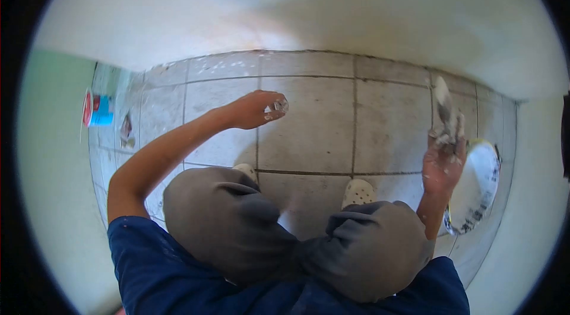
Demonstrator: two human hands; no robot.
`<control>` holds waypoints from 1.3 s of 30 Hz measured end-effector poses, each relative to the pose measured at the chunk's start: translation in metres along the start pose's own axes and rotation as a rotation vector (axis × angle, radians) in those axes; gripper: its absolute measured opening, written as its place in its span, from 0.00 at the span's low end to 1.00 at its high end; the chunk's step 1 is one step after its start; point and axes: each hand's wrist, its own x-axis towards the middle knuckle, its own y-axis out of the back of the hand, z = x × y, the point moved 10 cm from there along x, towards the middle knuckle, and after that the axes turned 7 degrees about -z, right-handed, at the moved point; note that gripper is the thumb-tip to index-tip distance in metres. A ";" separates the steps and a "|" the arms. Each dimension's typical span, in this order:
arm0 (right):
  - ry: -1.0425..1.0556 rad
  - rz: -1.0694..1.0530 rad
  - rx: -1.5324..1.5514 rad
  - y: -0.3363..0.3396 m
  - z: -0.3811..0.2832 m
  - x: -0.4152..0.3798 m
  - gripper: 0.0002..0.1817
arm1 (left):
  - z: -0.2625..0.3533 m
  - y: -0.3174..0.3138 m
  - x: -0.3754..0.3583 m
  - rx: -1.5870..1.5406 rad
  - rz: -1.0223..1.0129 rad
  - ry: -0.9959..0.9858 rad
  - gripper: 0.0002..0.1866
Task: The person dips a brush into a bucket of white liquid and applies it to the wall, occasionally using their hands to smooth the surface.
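My right hand (442, 163), palm up and smeared with white paste, is closed on a putty knife (443, 100). The blade points away from me and carries white paste. Just right of that hand stands a round bucket (475, 187) with white material in it. My left hand (256, 109) hangs over the floor tiles with its fingers curled together. White smears cover its fingertips, and I cannot make out whether anything is between them.
A white wall (285, 18) runs along the far side of the tiled floor (309, 119). At the left, a blue and red container (100, 109) lies by the green wall (59, 95). White specks dot the tiles near the wall. My cream clogs (359, 192) are below me.
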 end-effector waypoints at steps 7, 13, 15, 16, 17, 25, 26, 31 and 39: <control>-0.203 -0.036 -0.339 -0.069 0.205 0.060 0.15 | -0.099 -0.013 -0.093 -0.238 0.160 0.104 0.12; -0.230 0.010 -0.432 -0.075 0.291 0.069 0.13 | -0.124 -0.010 -0.094 -0.422 0.234 0.048 0.13; -0.251 0.030 -0.470 -0.063 0.304 0.068 0.11 | -0.124 -0.003 -0.085 -0.427 0.256 0.003 0.13; -0.245 0.031 -0.465 -0.061 0.310 0.067 0.11 | -0.124 0.000 -0.079 -0.423 0.257 -0.017 0.14; -0.236 0.031 -0.452 -0.059 0.316 0.069 0.11 | -0.130 0.002 -0.069 -0.403 0.242 -0.018 0.14; -0.006 0.325 -0.395 0.010 0.395 0.076 0.14 | -0.176 0.028 -0.024 -0.094 0.119 0.175 0.20; -0.002 0.364 -0.419 0.014 0.407 0.072 0.15 | -0.183 0.032 -0.026 -0.144 0.160 0.202 0.20; 0.110 0.437 -0.308 0.019 0.447 0.075 0.17 | -0.201 0.022 -0.062 -0.287 0.281 0.254 0.17; 0.116 0.319 -0.185 -0.043 0.426 0.089 0.18 | -0.223 0.014 -0.112 -0.493 0.319 0.411 0.16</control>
